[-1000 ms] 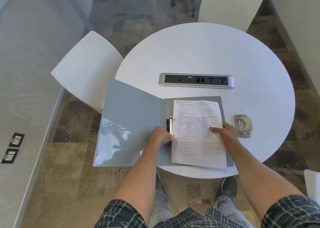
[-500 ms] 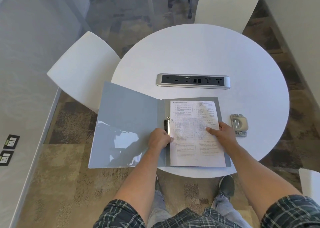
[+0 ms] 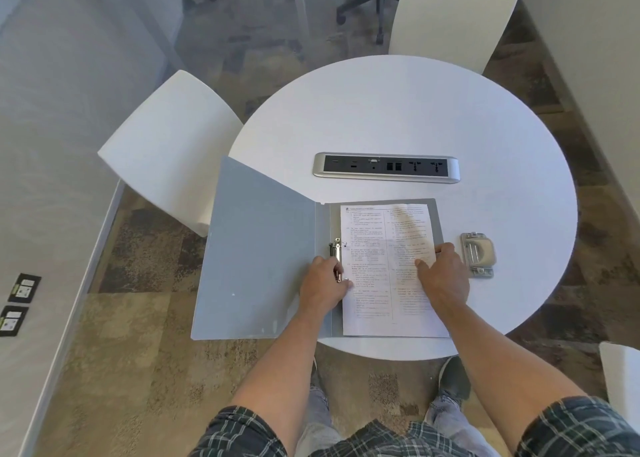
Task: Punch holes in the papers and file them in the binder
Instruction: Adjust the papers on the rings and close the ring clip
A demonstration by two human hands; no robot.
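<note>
A grey binder [image 3: 256, 259] lies open at the near edge of the round white table [image 3: 408, 117], its left cover hanging past the rim. Printed papers [image 3: 377, 248] lie on its right half beside the metal ring mechanism [image 3: 336, 248]. My left hand [image 3: 323, 285] grips the lower part of the ring mechanism, fingers curled at the papers' left edge. My right hand [image 3: 441, 274] rests on the papers' right side, fingers spread flat and pressing them down. A beige and metal hole punch [image 3: 478, 254] sits on the table just right of the binder.
A silver power and socket strip [image 3: 386, 167] is set into the table's middle. White chairs stand at the left [image 3: 166, 151], at the back [image 3: 450, 13] and at the near right [image 3: 623, 373]. A glass wall runs along the left.
The papers have slid left and squared up against the rings. My right hand moved slightly up the sheet. My left hand stays on the ring mechanism.
</note>
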